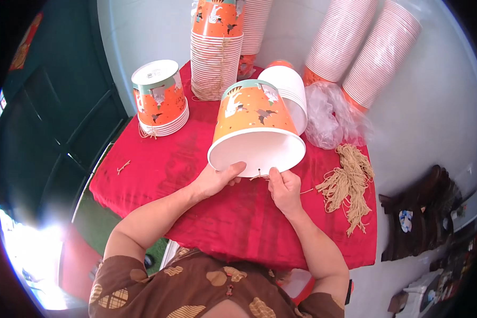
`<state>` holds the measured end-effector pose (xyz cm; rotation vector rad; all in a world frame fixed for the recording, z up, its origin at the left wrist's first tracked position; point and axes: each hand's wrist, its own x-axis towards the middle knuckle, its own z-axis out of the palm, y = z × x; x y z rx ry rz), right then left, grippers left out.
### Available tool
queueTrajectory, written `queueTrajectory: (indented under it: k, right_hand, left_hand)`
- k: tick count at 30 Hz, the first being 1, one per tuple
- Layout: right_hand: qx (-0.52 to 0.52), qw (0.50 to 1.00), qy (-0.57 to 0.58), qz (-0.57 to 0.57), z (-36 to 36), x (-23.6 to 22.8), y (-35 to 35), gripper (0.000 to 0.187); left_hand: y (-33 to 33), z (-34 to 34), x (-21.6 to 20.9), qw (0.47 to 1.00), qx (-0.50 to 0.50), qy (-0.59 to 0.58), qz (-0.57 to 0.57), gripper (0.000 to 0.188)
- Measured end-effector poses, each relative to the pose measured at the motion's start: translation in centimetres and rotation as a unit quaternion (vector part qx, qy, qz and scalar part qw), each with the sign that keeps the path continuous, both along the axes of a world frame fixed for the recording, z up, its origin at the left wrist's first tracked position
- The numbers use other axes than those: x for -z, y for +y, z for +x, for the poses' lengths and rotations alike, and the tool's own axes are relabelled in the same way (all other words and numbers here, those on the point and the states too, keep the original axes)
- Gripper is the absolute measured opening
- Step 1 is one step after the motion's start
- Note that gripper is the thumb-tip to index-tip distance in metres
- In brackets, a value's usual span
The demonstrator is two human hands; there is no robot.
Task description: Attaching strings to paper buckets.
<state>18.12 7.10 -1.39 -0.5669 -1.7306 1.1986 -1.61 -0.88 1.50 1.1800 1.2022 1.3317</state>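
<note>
My left hand (217, 180) grips an orange paper bucket (255, 111) by its white rim, thumb inside and fingers underneath. The bucket lies tilted, its white inside facing me. A small hole shows near the rim, and a short piece of twine (258, 176) sits at it. Right beside that hole, my right hand (285, 192) is closed in a pinch at the rim. A thin end of twine comes out past its far side, so it holds the twine; its fingertips are partly hidden. A bundle of tan twine (350, 183) lies to the right of this hand.
A red cloth covers the table (159, 164). Upside-down buckets (161, 103) stand at the left, with a tall stack (215, 63) behind. White buckets (289, 90) and a crumpled plastic bag (328, 114) lie behind my bucket. Wrapped stacks (381, 53) lean against the wall.
</note>
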Motion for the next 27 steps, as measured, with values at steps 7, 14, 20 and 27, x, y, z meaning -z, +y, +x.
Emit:
queueTrajectory:
  k: [7,14,20,27]
  right_hand:
    - [-0.010,0.979,-0.008,-0.205,-0.8,-0.6,-0.6,0.032]
    - [-0.060,0.988,0.059,-0.132,0.9,3.9,-1.5,0.034]
    - [-0.055,0.993,0.051,-0.091,0.6,4.5,-1.1,0.034]
    - [-0.040,0.998,0.038,-0.036,0.4,5.4,-0.6,0.034]
  left_hand:
    - [0.1,1.2,1.8,0.992,-0.112,0.039,0.044,0.019]
    - [0.4,1.8,4.0,0.954,-0.112,0.162,0.227,0.025]
    - [-0.3,2.0,3.5,0.927,-0.092,0.237,0.276,0.031]
    - [-0.5,2.5,3.4,0.921,-0.095,0.256,0.278,0.027]
